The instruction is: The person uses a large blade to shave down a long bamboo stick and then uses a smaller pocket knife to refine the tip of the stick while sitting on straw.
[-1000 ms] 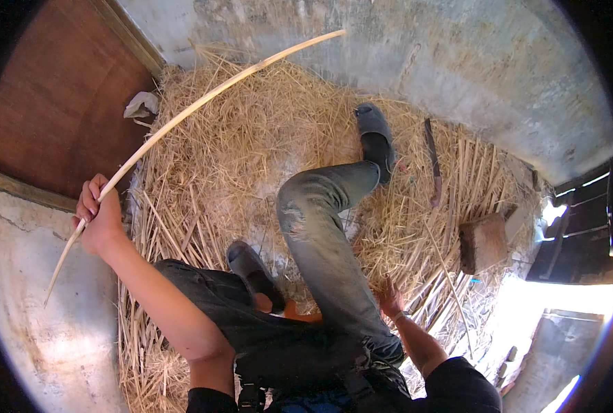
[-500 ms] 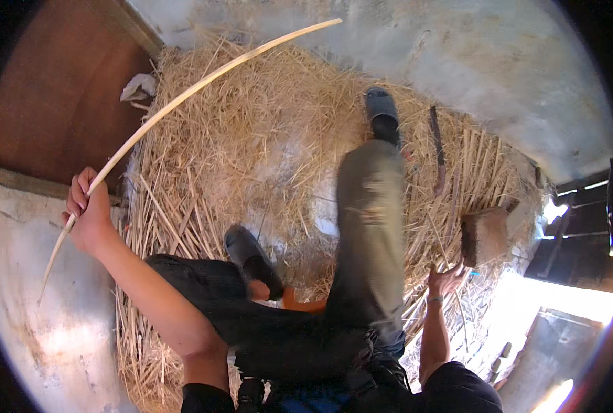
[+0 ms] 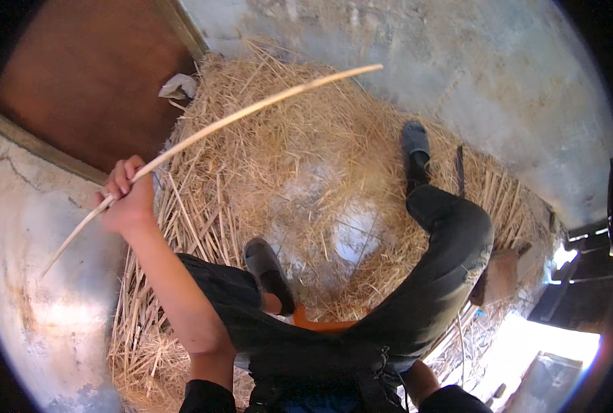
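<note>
My left hand (image 3: 129,196) is raised at the left, its fingers wrapped round a long, pale, thin strip of split wood or bamboo (image 3: 251,108). The strip curves up to the right over the straw, and its thinner tail points down toward the left wall. Of my right arm only a bit of forearm (image 3: 422,380) shows by my right thigh; the hand is hidden behind my leg. My bent right leg (image 3: 451,237) reaches out, with a grey slipper (image 3: 415,138) on its foot. Another slipper (image 3: 262,258) rests nearer, on the left.
Loose straw (image 3: 244,158) and stalks cover the floor around a pale bare patch (image 3: 356,230). A dark narrow blade-like tool (image 3: 460,168) lies beyond my right knee, partly hidden. Behind that knee stands a brown block (image 3: 499,275). Something orange (image 3: 330,326) shows beneath me. Plastered walls (image 3: 451,62) stand around.
My right leg has swung right and bent, covering the tool's handle. My right hand has drawn back out of sight. The view has shifted, and the strip in my left hand sits lower.
</note>
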`<action>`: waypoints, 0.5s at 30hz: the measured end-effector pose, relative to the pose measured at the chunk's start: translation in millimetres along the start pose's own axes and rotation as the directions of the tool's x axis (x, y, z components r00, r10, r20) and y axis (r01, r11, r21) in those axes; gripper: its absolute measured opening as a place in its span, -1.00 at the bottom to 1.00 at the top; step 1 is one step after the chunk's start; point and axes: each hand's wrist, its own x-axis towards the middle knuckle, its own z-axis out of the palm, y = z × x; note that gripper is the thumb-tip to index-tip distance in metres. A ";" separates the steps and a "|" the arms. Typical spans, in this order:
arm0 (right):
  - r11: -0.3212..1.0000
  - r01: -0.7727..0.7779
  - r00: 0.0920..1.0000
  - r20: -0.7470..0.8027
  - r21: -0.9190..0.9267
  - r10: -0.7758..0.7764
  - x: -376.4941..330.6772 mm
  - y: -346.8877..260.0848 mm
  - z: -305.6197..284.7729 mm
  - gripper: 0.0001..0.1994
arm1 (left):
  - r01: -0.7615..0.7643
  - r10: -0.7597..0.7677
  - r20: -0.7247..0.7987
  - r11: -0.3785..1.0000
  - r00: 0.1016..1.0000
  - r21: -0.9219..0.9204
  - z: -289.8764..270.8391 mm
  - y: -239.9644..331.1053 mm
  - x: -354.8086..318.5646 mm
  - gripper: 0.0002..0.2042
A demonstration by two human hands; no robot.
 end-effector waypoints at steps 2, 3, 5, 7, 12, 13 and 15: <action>0.970 -0.119 0.991 -0.033 0.214 0.129 3.6 9.8 -14.5 -0.33 | 0.006 -0.007 0.008 1.000 1.000 0.022 0.0 -9.1 -3.3 -0.61; 0.919 -0.179 0.975 -0.061 0.351 0.213 1.7 17.2 -26.0 -0.35 | 0.013 -0.013 -0.012 0.999 1.000 0.052 -0.5 -13.0 -6.1 -0.61; 0.715 -0.108 0.907 -0.226 0.691 0.356 7.2 35.6 -57.6 -0.38 | 0.028 -0.028 0.003 0.999 1.000 0.024 -3.2 -17.4 -6.3 -0.60; 0.648 0.180 0.808 -0.487 0.740 0.332 40.2 50.9 -105.3 -0.42 | 0.009 -0.009 0.027 1.000 1.000 0.013 3.9 -8.0 -11.4 -0.59; 0.993 -0.116 0.225 -0.974 -0.004 0.022 110.1 -97.8 -301.7 -0.67 | 0.110 -0.108 0.035 0.992 0.994 -0.065 15.8 -33.5 -26.5 -0.57; 0.981 0.025 0.205 -0.961 0.194 0.185 120.1 -156.6 -329.1 -0.68 | 0.131 -0.128 0.039 0.989 0.991 -0.067 18.8 -35.6 -29.8 -0.57; 0.897 0.227 0.291 -0.906 0.379 0.308 141.8 -197.1 -354.4 -0.66 | 0.168 -0.159 0.088 0.980 0.983 -0.107 28.6 -47.1 -39.4 -0.56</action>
